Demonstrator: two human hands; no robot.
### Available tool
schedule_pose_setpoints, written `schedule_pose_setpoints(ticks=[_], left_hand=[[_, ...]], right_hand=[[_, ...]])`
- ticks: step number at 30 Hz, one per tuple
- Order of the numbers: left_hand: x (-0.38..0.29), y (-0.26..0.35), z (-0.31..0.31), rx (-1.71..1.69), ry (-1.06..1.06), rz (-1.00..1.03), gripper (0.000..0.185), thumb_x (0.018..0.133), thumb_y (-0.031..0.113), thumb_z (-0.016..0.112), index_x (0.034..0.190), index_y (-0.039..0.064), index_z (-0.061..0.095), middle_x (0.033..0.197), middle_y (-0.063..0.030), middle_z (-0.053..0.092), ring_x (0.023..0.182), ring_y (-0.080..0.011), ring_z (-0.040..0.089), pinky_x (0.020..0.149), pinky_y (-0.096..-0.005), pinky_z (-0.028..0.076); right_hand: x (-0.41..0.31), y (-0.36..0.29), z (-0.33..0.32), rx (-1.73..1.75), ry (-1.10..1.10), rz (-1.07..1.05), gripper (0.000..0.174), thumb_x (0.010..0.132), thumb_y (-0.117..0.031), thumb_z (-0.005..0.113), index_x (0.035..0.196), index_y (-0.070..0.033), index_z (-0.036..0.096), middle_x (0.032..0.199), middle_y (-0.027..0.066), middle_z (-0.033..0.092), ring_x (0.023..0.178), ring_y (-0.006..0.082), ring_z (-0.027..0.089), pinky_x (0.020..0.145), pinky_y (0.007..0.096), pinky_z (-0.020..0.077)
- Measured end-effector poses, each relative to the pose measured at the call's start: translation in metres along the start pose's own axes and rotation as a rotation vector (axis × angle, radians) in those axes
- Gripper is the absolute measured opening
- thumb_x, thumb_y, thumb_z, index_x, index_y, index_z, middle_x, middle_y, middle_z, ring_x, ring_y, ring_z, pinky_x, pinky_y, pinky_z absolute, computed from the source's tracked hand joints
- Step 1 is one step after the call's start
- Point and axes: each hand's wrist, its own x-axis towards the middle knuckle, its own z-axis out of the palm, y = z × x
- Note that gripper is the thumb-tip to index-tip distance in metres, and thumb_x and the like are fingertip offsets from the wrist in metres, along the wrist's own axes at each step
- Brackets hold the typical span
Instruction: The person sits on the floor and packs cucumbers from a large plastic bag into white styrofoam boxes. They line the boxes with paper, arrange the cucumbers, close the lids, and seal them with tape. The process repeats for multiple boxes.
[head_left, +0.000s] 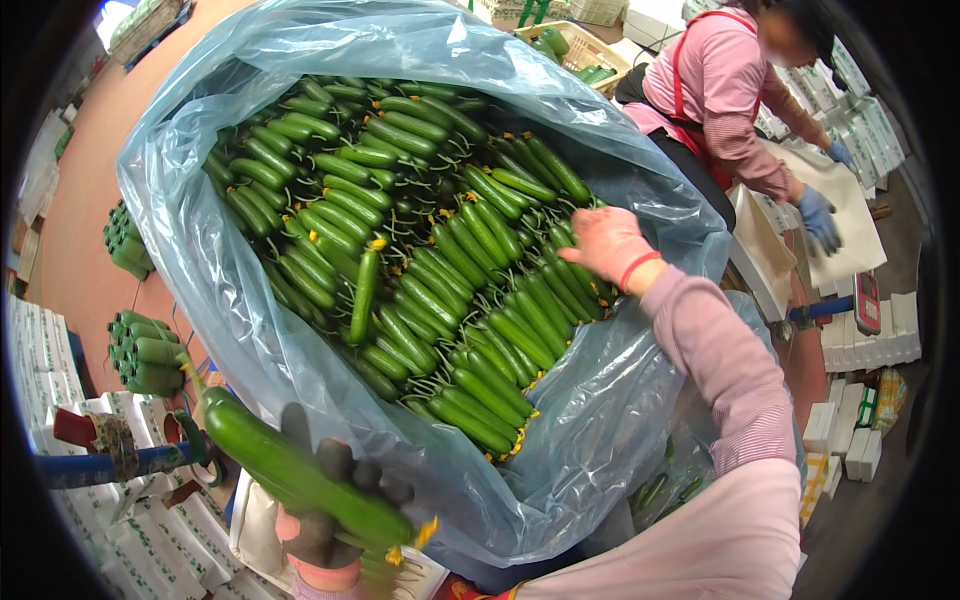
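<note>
Rows of green cucumbers, some tipped with yellow blossoms, fill a large container lined with blue translucent plastic. At lower left, my left hand, in a dark-palmed glove, holds a cucumber that is blurred and tilted. Part of another cucumber shows just beneath it. My right hand, in a pinkish glove with a red cuff, is at the right side of the pile. Its thumb points left and its other fingertips are hidden, so its grip cannot be made out. One cucumber lies across the rows.
A co-worker in blue gloves handles pale sheet material at upper right. Green bundles stand on the floor at left. White boxes crowd the lower left. A digital display juts in on a blue bar at right.
</note>
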Motion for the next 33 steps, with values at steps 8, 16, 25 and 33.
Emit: schedule_pose_setpoints(ticks=[8,16,25,33], left_hand=[[0.026,-0.018,0.007,0.051,0.156,0.037,0.098,0.087,0.006,0.068,0.164,0.023,0.009,0.148,-0.0146,0.052,0.135,-0.0346,0.051,0.122,-0.0625,0.024],[0.043,-0.038,0.018,0.330,0.379,0.079,0.094,0.085,0.007,0.075,0.161,0.009,0.021,0.140,-0.0164,0.055,0.127,-0.0321,0.057,0.114,-0.0593,0.040],[0.040,-0.029,0.019,0.239,0.436,0.048,0.090,0.086,0.011,0.069,0.161,0.008,0.020,0.146,-0.0176,0.050,0.119,-0.0281,0.058,0.104,-0.0521,0.049],[0.051,-0.024,0.016,0.270,0.458,-0.027,0.085,0.093,0.025,0.069,0.161,0.009,0.022,0.150,-0.0156,0.048,0.125,-0.0291,0.055,0.113,-0.0546,0.043]], right_hand=[[0.019,0.025,0.046,0.219,0.132,0.239,0.042,0.084,-0.018,0.072,0.119,-0.004,0.052,0.106,0.0192,0.072,0.101,0.0364,0.071,0.086,0.0440,0.0571],[0.008,-0.007,-0.012,0.742,0.326,0.129,0.060,0.077,-0.034,0.076,0.121,-0.002,0.051,0.113,0.0243,0.069,0.106,0.0391,0.067,0.090,0.0467,0.0533],[0.134,-0.031,0.033,-0.010,0.205,0.265,0.052,0.083,-0.044,0.076,0.119,-0.010,0.060,0.116,0.0127,0.063,0.103,0.0240,0.068,0.079,0.0402,0.0578],[0.063,-0.048,-0.050,0.871,0.625,-0.260,0.047,0.084,-0.014,0.071,0.128,-0.007,0.057,0.116,0.0205,0.067,0.111,0.0377,0.065,0.093,0.0441,0.0523]])
